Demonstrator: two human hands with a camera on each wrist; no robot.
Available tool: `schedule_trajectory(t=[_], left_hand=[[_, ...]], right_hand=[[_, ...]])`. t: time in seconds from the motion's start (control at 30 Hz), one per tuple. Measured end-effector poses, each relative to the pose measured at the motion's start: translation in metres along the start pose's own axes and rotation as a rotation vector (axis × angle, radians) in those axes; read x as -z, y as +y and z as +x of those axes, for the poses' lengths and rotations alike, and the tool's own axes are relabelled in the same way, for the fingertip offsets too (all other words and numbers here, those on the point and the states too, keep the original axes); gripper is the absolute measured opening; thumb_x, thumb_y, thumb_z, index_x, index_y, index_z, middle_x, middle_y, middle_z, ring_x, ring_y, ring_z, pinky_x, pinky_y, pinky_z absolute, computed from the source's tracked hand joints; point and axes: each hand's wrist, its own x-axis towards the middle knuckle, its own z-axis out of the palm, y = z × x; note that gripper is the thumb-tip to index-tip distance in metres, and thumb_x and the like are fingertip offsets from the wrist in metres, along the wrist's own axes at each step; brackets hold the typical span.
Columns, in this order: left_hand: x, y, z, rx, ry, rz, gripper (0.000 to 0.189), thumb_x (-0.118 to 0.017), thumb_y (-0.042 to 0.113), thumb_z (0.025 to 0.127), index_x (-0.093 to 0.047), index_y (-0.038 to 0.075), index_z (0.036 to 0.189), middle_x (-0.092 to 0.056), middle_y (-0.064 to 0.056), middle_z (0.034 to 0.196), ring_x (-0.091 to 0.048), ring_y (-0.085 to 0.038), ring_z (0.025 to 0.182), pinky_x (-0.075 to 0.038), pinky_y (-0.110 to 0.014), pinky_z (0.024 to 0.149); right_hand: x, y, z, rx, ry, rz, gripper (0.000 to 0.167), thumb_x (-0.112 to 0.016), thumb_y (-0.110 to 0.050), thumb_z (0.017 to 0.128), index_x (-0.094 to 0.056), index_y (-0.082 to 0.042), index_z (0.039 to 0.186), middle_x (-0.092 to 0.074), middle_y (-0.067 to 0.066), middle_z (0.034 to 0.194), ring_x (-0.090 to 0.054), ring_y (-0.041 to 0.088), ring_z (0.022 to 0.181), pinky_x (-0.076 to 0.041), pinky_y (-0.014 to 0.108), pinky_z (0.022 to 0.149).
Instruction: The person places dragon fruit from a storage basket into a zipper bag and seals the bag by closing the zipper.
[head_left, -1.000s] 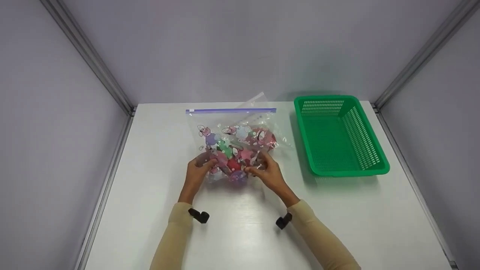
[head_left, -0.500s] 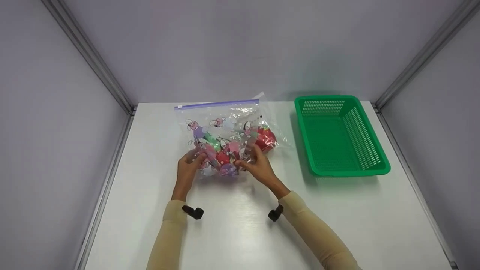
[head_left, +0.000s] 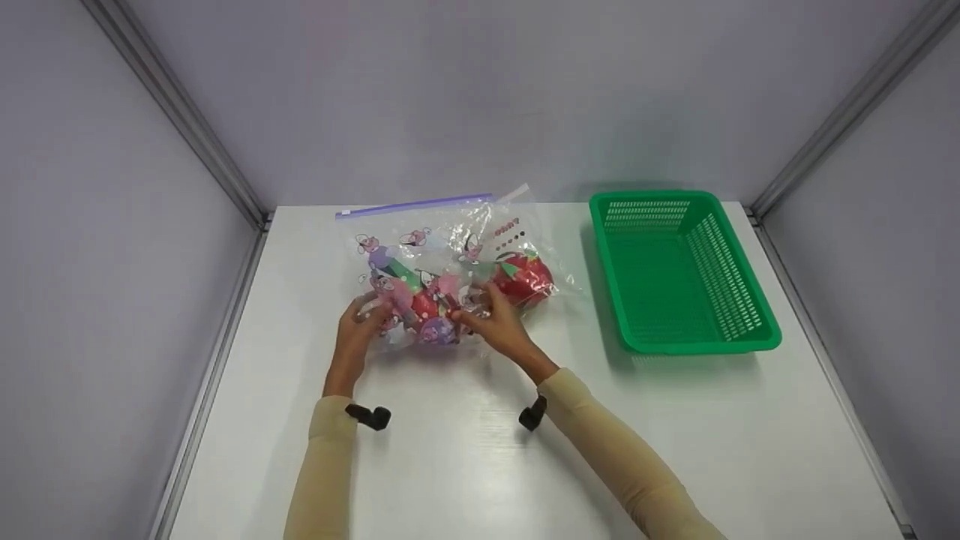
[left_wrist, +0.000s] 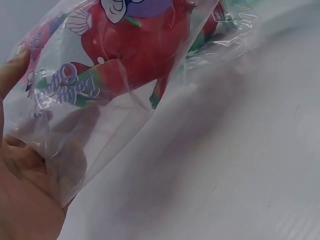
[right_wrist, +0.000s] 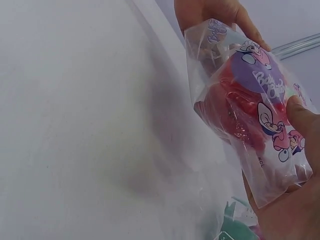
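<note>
In the head view a clear zip bag (head_left: 386, 259) printed with cartoon figures has a purple slider strip (head_left: 412, 204) along its far edge. Red things (head_left: 425, 306) with green parts fill its near end; their kind is blurred by the print. My left hand (head_left: 351, 337) grips the bag's near left corner, thumb on top. On the other side my right hand (head_left: 504, 326) grips its near right corner. The right wrist view shows the bag (right_wrist: 240, 110) raised over the table between both hands. Behind the right hand lies a second clear bag (head_left: 511, 231) with a red and green thing (head_left: 529, 281) inside.
A green plastic basket (head_left: 621, 311) with slotted walls stands on the right of the white table (head_left: 465, 465). Grey panels (head_left: 480, 97) and metal rails enclose the table at the back and sides.
Both hands have carried the zip bag to the left, and its slider strip has tilted. More of the second bag and its red thing now shows. The basket has stayed put.
</note>
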Motion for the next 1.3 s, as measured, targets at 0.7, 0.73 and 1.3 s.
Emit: schedule_trajectory(t=[0.7,0.73,1.3], left_hand=[[0.029,0.003,0.013,-0.029,0.062,0.075,0.074,-0.08,0.049,0.094,-0.049,0.01,0.149,-0.058,-0.015,0.143,-0.06,-0.023,0.113,-0.05,-0.035,0.098],[0.03,0.003,0.014,-0.03,0.061,0.074,0.072,-0.08,0.049,0.094,-0.05,0.01,0.147,-0.058,-0.015,0.142,-0.06,-0.024,0.112,-0.05,-0.036,0.098],[0.038,0.015,0.032,0.008,0.039,0.114,0.078,-0.075,0.046,0.098,-0.043,0.007,0.158,-0.056,-0.023,0.152,-0.058,-0.035,0.136,-0.046,-0.049,0.118]], right_hand=[[-0.019,-0.002,0.021,-0.11,-0.144,0.215,0.071,-0.075,-0.016,0.098,-0.036,-0.011,0.157,-0.054,0.026,0.153,-0.064,0.038,0.134,-0.057,0.047,0.109],[-0.02,-0.002,0.022,-0.114,-0.146,0.227,0.072,-0.075,-0.016,0.098,-0.036,-0.011,0.158,-0.054,0.026,0.153,-0.064,0.038,0.134,-0.057,0.047,0.109],[-0.025,0.007,0.034,-0.179,-0.167,0.243,0.075,-0.072,-0.016,0.101,-0.032,-0.009,0.163,-0.049,0.023,0.16,-0.051,0.036,0.149,-0.049,0.047,0.119]])
